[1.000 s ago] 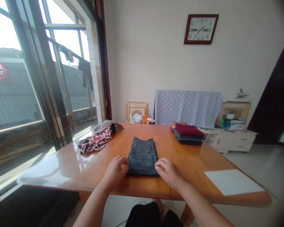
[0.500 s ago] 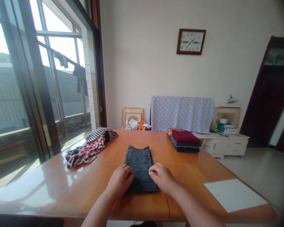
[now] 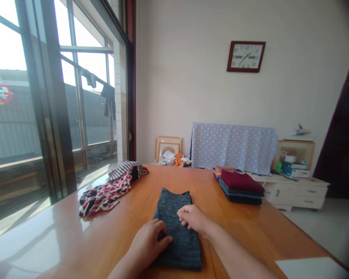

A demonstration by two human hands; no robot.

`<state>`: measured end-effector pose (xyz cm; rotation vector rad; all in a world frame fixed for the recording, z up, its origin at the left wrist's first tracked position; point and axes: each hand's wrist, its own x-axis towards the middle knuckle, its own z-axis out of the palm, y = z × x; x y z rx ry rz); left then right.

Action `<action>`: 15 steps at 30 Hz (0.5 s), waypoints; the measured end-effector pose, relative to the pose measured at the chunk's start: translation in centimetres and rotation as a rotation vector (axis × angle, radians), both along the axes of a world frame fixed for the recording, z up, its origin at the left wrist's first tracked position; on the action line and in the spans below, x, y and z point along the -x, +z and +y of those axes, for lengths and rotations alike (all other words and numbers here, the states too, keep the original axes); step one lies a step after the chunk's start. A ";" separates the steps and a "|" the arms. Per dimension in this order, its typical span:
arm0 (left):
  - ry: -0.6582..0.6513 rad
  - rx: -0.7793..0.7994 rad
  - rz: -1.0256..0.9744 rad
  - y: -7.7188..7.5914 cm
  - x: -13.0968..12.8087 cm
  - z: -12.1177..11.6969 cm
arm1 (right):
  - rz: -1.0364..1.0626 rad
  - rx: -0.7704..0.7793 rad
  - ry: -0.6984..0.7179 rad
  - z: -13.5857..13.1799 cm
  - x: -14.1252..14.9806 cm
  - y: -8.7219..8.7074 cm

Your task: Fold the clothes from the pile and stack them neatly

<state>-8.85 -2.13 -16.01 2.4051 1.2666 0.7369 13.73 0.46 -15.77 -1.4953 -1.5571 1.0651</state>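
A folded dark grey heathered garment (image 3: 178, 248) lies lengthwise on the wooden table in front of me, its curved edge facing away. My left hand (image 3: 154, 240) rests on the left side of it, fingers bent and thumb apart from them on the cloth. Over the right half of the garment is my right hand (image 3: 193, 219), with its fingers curled together; nothing shows in them. Whether its fingertips touch the fabric is hard to see.
Rumpled patterned clothes (image 3: 107, 193) lie at the table's left. A folded stack topped by a maroon garment (image 3: 241, 181) stands back right. White paper (image 3: 311, 268) is at the right front. A glass door (image 3: 46, 116) borders the left side of the wooden table (image 3: 104, 240).
My right hand has moved from the garment's right edge inward over it. My left hand stays on the left side, its thumb further out on the cloth. The view has shifted.
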 end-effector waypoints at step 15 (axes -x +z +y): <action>0.028 0.055 0.032 -1.7 0.1 1.1 | 0.006 0.094 0.139 8.1 0.5 0.1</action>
